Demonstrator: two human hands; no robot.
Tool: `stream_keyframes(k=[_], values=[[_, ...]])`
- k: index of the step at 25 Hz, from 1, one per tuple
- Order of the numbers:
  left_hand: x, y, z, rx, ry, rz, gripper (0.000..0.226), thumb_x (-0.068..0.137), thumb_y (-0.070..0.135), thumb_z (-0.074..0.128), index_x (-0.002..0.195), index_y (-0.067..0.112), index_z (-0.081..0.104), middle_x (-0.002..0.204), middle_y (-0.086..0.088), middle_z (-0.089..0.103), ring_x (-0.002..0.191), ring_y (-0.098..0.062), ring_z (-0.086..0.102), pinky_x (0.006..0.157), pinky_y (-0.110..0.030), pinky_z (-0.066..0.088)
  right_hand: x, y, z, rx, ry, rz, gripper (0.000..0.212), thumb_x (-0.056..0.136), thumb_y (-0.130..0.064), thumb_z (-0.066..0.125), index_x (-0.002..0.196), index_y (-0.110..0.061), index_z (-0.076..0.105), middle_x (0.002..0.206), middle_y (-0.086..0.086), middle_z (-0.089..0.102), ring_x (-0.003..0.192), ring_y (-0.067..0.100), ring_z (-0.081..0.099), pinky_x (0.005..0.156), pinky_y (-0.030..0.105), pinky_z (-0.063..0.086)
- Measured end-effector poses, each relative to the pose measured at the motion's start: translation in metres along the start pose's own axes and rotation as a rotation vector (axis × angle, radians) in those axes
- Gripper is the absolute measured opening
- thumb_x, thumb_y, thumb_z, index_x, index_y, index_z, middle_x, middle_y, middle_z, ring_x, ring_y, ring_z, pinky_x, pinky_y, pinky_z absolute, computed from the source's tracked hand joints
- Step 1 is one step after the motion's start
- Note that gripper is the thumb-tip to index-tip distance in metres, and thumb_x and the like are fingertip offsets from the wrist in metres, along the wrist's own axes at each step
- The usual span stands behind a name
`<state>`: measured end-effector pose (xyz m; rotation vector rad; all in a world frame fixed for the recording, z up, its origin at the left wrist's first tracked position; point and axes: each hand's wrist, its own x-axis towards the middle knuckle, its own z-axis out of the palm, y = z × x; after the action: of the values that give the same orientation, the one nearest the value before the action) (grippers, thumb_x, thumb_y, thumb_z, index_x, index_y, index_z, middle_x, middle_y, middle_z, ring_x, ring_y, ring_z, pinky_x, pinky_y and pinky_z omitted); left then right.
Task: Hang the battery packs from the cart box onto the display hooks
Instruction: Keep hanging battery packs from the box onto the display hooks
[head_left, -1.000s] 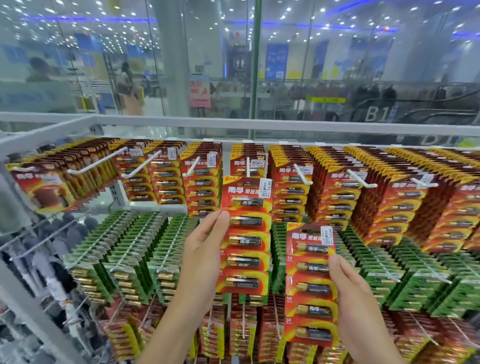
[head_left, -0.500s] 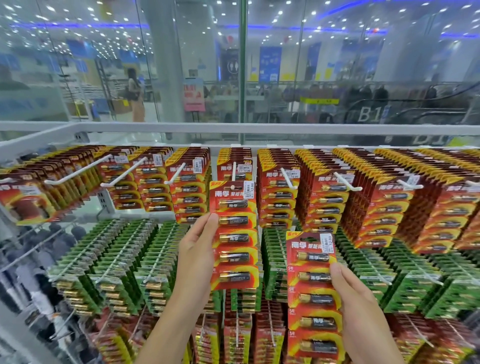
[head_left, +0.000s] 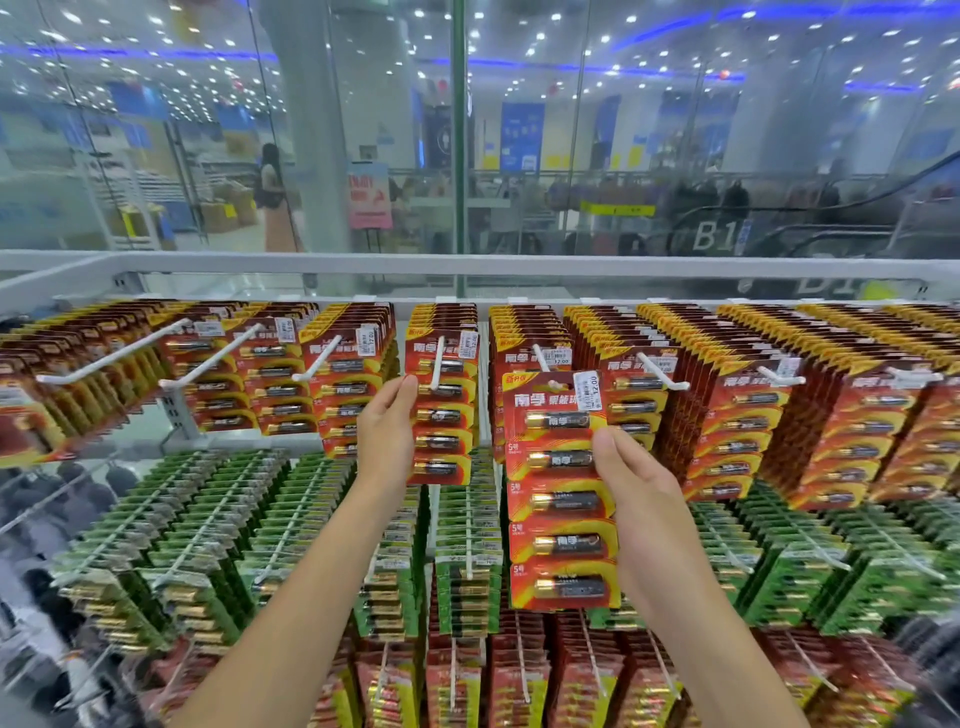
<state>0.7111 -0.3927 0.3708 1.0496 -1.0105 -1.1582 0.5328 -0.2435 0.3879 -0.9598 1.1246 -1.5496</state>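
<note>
The left hand (head_left: 387, 436) pinches a hung pack (head_left: 441, 410); the right hand (head_left: 641, 499) pinches another pack (head_left: 561, 493). At twelve o'clock, it might miss the hook (head_left: 540, 358) and drop.

Left hand (head_left: 387, 441) grips pack (head_left: 441, 410) on centre hook (head_left: 440, 358); right hand (head_left: 641, 499) holds second pack (head_left: 561, 493) just right, before next hook (head_left: 540, 358). Glass wall (head_left: 519, 130) behind.

2 hands (head_left: 387, 436) each hold 1 red battery pack (head_left: 563, 493) of 5 batteries.
</note>
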Motion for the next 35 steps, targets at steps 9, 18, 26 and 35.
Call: stream_keyframes(k=[9, 18, 26, 35], values=[[0.003, -0.011, -0.007, 0.044, 0.025, 0.038, 0.017, 0.103, 0.038, 0.061, 0.105, 0.029, 0.075, 0.092, 0.006, 0.077, 0.087, -0.02, 0.073, 0.071, -0.032, 0.059, 0.029, 0.008, 0.002, -0.062, 0.115, 0.042, 0.026, 0.102, -0.049, 0.051, 0.101, -0.036, 0.074, 0.104, -0.01, 0.078, 0.102, 0.016, 0.075, 0.092, 0.05, 0.058], [0.001, -0.01, -0.009, 0.089, 0.076, 0.063, 0.01, 0.101, 0.033, 0.065, 0.109, 0.037, 0.071, 0.108, 0.003, 0.073, 0.106, -0.026, 0.067, 0.101, -0.045, 0.055, 0.083, 0.018, 0.02, -0.224, 0.203, -0.121, 0.022, 0.109, -0.042, 0.041, 0.095, -0.038, 0.058, 0.09, -0.033, 0.057, 0.082, -0.016, 0.054, 0.071, 0.01, 0.04], [-0.037, -0.025, -0.038, 0.053, 0.059, 0.041, 0.015, 0.106, 0.031, 0.057, 0.113, 0.031, 0.07, 0.114, 0.006, 0.076, 0.109, -0.013, 0.07, 0.103, -0.041, 0.054, 0.073, 0.052, -0.005, -0.243, 0.315, -0.139, 0.016, 0.103, -0.039, 0.058, 0.111, -0.03, 0.068, 0.109, -0.009, 0.07, 0.105, 0.009, 0.066, 0.101, 0.04, 0.053], [-0.147, -0.113, -0.065, 0.125, -0.061, -0.195, 0.024, 0.103, 0.041, 0.053, 0.115, 0.031, 0.071, 0.108, 0.01, 0.078, 0.103, -0.015, 0.073, 0.094, -0.04, 0.055, -0.04, 0.127, -0.072, -0.236, 0.501, 0.058, 0.015, 0.098, -0.029, 0.067, 0.111, -0.025, 0.072, 0.106, -0.006, 0.077, 0.103, 0.012, 0.071, 0.092, 0.036, 0.055]])
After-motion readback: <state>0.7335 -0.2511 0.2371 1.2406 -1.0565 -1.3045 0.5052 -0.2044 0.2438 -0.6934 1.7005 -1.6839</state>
